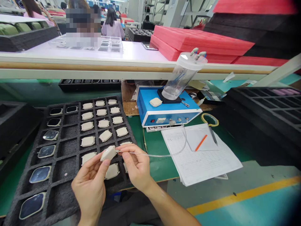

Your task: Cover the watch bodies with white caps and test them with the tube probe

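Observation:
Between the thumb and fingers of my left hand (91, 183) is a cream watch case (108, 153), held tilted above a black foam tray (63, 190). My right hand (137, 168) pinches the end of a thin clear tube (162, 155), its tip touching or very close to the case's right edge. From there the tube curves back to a blue control box (169, 108). Below my hands, more cream cases (87, 141) sit in the tray's right columns. Dark glass-faced watch pieces (40, 174) fill the left column, and one lies at the top of the second.
A clear cylinder (178, 77) and a cream case (155, 102) stand on the blue box. Papers (199, 166), a pen (213, 135) and a tape roll (210, 119) lie to its right. Black trays (265, 125) are stacked at right; a shelf edge (94, 74) crosses above.

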Demonstrator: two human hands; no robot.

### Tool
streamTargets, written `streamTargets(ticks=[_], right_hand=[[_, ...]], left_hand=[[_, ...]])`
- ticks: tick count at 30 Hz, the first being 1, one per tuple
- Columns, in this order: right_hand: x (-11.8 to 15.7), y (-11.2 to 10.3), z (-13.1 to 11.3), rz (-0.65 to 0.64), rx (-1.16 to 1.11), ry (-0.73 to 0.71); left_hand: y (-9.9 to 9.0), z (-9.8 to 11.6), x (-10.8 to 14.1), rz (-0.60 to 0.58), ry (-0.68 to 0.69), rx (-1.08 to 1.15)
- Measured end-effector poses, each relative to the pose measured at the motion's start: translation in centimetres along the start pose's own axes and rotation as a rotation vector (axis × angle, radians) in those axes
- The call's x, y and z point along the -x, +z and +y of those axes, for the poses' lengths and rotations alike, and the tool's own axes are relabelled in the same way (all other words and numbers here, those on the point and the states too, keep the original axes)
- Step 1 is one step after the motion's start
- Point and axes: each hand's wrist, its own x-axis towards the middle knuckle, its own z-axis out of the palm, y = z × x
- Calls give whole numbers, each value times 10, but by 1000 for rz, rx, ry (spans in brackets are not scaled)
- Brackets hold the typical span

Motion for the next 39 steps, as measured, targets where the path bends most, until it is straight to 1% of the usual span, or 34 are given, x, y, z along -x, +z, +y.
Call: streamTargets(ticks=[7,9,11,13,15,17,19,20,22,25,28,30,31,33,35,36,38,39], right_hand=[[-1,0,-1,5,30,-14],[2,-2,-3,11,53,-25],[8,-4,-4,51,77,-35],[13,-6,-5,112,70,-27],[16,-6,-5,156,43,-5],[18,-6,-5,161,28,17],[19,-5,-6,151,28,27],[19,-5,-6,151,28,30],[20,-6,-7,163,29,33],[21,-6,-7,184,41,43],[22,-7,-8,183,50,52],[22,-7,-8,171,51,55],[22,-7,-8,165,52,55],[21,-8,-8,154,55,55],[21,-8,-8,144,59,52],[21,-8,-7,138,61,51],[20,-7,-6,126,61,55],[20,-6,-5,124,62,60]], left_hand=[[-1,-6,1,-1,3,-41],[-2,-4,4,-20,17,-68],[-10,5,4,-54,40,-126],[-28,18,0,-48,99,-259],[-55,32,-6,11,175,-459],[-85,42,-10,38,216,-665],[-110,47,-9,-5,197,-827],[-118,46,-8,-40,183,-895],[-128,43,-3,-100,202,-1018],[-131,38,4,-167,331,-1154],[-135,38,8,-165,454,-1197],[-141,42,9,-177,533,-1207],[-145,45,9,-222,567,-1220],[-152,54,6,-378,616,-1276],[-153,65,-6,-561,640,-1356],[-151,70,-17,-633,644,-1391],[-135,77,-51,-701,647,-1432],[-122,79,-74,-701,640,-1445]])
